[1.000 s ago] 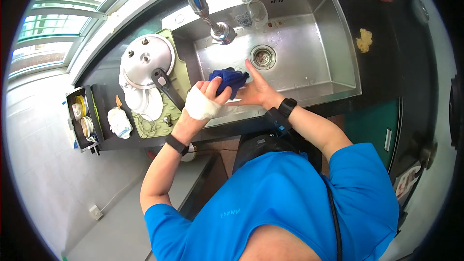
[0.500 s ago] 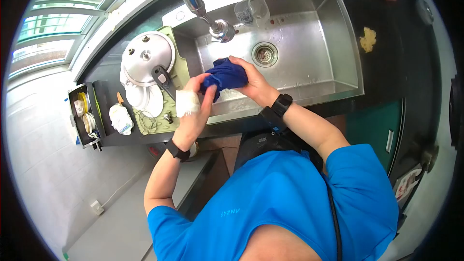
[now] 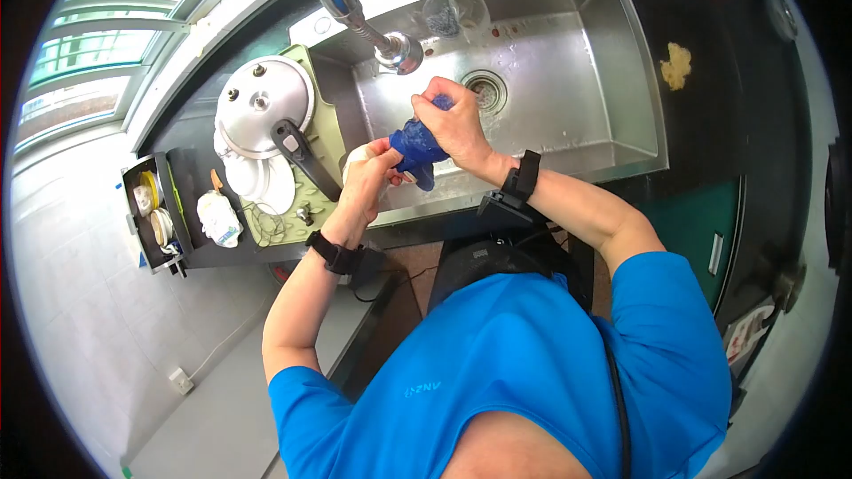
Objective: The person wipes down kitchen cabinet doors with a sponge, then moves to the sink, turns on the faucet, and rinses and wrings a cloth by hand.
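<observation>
A dark blue cloth (image 3: 415, 147) is bunched and twisted between my two hands, over the near left part of the steel sink (image 3: 612, 80). My left hand (image 3: 366, 176) is closed on its lower left end, and some of the cloth hangs below the fingers. Higher and to the right, my right hand (image 3: 455, 124) grips the other end in a fist, just short of the drain (image 3: 485, 91). The faucet head (image 3: 399, 53) hangs above the cloth without touching it.
Left of the sink, a green mat (image 3: 330, 137) bears a pot lid (image 3: 264, 106) with a black handle and white dishes (image 3: 271, 184). A clear bowl (image 3: 468, 11) stands at the sink's back. A yellowish lump (image 3: 676, 66) lies on the right counter (image 3: 710, 124).
The blue cloth has gone from a loose bundle to a tighter twist. My right hand has closed round its upper end, and my left hand has turned, its white wrapping now mostly out of sight.
</observation>
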Tool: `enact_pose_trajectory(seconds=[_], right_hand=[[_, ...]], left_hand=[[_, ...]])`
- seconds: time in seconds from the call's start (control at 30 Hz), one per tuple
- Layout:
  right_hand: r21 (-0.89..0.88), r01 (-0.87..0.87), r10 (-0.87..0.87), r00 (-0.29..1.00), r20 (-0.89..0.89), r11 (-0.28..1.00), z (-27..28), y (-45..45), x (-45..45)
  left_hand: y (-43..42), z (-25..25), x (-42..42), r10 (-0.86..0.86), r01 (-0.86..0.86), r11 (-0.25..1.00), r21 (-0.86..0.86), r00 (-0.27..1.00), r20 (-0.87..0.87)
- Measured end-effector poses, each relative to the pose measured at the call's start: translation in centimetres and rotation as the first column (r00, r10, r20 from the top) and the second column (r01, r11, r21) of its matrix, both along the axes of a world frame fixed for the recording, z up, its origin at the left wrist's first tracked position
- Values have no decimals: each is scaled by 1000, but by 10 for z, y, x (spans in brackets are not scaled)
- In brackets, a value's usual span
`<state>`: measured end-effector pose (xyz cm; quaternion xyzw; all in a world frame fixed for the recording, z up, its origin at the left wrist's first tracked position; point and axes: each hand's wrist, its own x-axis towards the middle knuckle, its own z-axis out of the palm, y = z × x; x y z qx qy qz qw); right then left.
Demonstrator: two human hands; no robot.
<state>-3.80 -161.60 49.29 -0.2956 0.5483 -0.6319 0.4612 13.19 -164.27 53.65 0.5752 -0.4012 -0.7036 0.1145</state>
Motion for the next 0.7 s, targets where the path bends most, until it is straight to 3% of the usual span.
enact_pose_trajectory(seconds=[0.3, 0.5, 0.63, 0.7], right_hand=[[-152, -141, 109, 973, -206, 978, 0, -8, -9], [-111, -300, 264, 929, -260, 947, -18, -9, -10], [33, -366, 363, 901, -237, 930, -34, -8, -12], [117, -252, 255, 967, -13, 961, -39, -7, -12]], left_hand=[[-8, -6, -5, -93, 92, 996, 22, 993, 74], [-1, -28, -1, -155, 153, 988, 27, 986, 65], [3, -39, -3, -156, 147, 986, 76, 979, 133], [-2, -38, -6, -155, 149, 988, 48, 976, 155]])
